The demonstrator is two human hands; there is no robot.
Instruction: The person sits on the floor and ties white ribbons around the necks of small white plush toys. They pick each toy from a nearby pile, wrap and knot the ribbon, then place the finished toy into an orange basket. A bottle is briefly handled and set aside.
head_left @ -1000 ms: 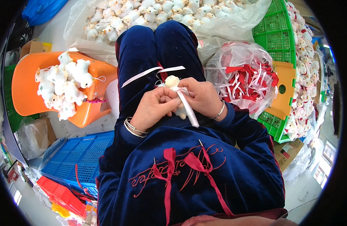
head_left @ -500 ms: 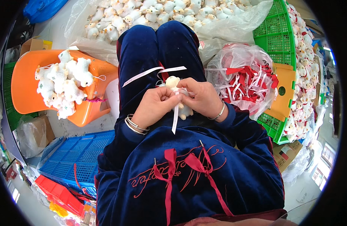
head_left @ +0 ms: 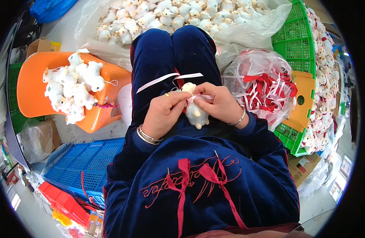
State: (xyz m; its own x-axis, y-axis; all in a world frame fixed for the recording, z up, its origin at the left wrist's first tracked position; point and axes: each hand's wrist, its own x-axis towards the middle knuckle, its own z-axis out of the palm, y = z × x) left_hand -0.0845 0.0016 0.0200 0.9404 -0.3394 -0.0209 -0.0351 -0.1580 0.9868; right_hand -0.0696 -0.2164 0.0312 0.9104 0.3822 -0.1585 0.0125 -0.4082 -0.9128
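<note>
While I sit with both hands over my lap, my left hand [head_left: 163, 113] curled shut pinching a white ribbon [head_left: 166, 78], my right hand [head_left: 218, 104] closed round a small white plush toy [head_left: 195, 111] held between them, bag of red and white ribbons [head_left: 266, 85] just right, orange stool [head_left: 31, 93] piled with toys left.

A large clear plastic bag [head_left: 111, 47] lies open at the top of the view, filled with small white plush toys. A second clear plastic bag [head_left: 262, 63], rounded and crumpled, sits at the right against the green crate and holds red and white ribbons. A brown cardboard box [head_left: 41, 45] stands at upper left, behind the orange stool. Another clear bag over a brown carton [head_left: 37, 139] rests at left, below the stool. A cardboard box with coloured print [head_left: 305, 168] sits at lower right.
</note>
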